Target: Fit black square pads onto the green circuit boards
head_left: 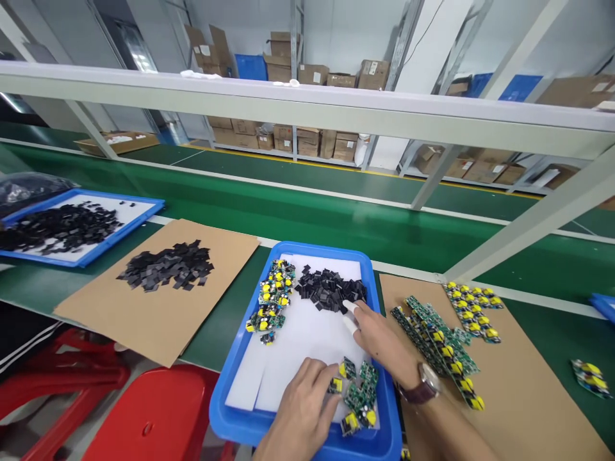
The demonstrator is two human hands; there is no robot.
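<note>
My left hand (pixel 305 404) is at the front of a blue tray (pixel 279 251), with thumb and index finger closed on a small circuit board (pixel 335 385) that carries a yellow part. Several similar green boards (pixel 364 387) lie just right of it. My right hand (pixel 379 334), with white covers on its thumb and index finger, reaches the near edge of a pile of small black pieces (pixel 327 288). Thumb and index finger are apart there, the index tip touching the pile. More yellow-topped boards (pixel 275 298) stand grouped along the tray's left side.
Left of the tray, a cardboard sheet (pixel 221 246) bears another heap of black pieces (pixel 168 266); beyond is a second blue-rimmed tray (pixel 120 234). On the right, unseparated board strips (pixel 439 346) lie on cardboard. A red stool (pixel 148 416) stands at front left. A rail (pixel 307 105) crosses above the bench.
</note>
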